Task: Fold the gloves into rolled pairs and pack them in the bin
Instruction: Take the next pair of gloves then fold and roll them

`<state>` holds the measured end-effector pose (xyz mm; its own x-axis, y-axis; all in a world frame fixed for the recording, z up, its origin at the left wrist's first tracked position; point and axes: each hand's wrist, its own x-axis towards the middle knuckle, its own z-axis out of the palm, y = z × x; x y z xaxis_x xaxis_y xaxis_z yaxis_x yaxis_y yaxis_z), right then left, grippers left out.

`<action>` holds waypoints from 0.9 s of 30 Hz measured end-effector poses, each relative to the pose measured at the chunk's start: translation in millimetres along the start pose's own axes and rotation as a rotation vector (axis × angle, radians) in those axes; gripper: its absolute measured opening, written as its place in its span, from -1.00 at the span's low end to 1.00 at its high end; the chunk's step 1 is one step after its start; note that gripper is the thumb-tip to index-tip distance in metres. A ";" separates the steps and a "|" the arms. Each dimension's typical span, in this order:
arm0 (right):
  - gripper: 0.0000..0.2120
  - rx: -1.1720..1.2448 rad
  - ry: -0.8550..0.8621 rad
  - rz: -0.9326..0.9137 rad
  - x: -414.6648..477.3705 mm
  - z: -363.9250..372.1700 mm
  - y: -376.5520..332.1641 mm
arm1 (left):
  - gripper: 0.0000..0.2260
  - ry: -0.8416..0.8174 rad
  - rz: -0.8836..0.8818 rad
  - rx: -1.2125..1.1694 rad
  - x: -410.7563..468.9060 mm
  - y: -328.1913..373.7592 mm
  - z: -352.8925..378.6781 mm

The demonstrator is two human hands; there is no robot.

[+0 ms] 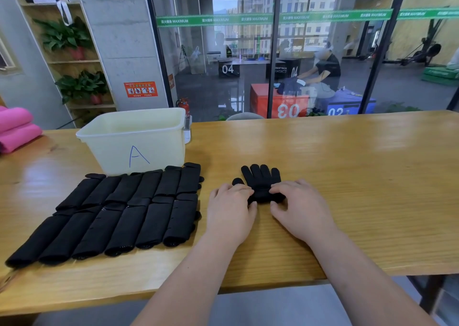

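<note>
I count twelve glove rolls [119,201] at nine o'clock: six in the far row, six in the near row. One part-rolled glove [260,179] lies at centre; I cannot tell if a second lies under it. One bin [134,149] at eleven o'clock. Two hands work it: left hand [229,209], right hand [298,206]. Two pink rolls [17,129] at ten o'clock.

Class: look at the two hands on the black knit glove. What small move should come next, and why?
Probably roll the black knit glove forward toward its fingertips: the left hand and right hand grip its rolled near end, while its finger part lies flat and unrolled on the wooden table.
</note>
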<state>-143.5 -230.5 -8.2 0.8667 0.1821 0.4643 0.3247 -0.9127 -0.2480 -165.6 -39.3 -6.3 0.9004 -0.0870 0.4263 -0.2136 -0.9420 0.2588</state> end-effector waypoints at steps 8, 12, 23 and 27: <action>-0.72 0.080 -0.004 0.032 -2.0 -4.8 2.7 | -0.72 0.038 -0.038 -0.099 1.1 -3.3 -4.2; -0.73 0.186 -0.066 0.089 -1.8 -9.7 1.9 | -0.70 0.013 -0.048 -0.137 -1.1 -3.3 -8.8; -0.82 0.598 -0.065 0.186 2.5 -9.3 10.9 | -0.85 -0.020 -0.189 -0.438 0.2 -6.2 -13.2; -0.84 0.565 -0.063 0.195 3.7 -9.1 9.1 | -0.83 -0.046 -0.216 -0.482 2.1 -7.4 -13.2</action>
<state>-140.8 -241.5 -1.0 0.9458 0.0679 0.3174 0.2932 -0.5986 -0.7455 -167.2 -28.2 4.1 0.9566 0.0684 0.2831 -0.1612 -0.6854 0.7101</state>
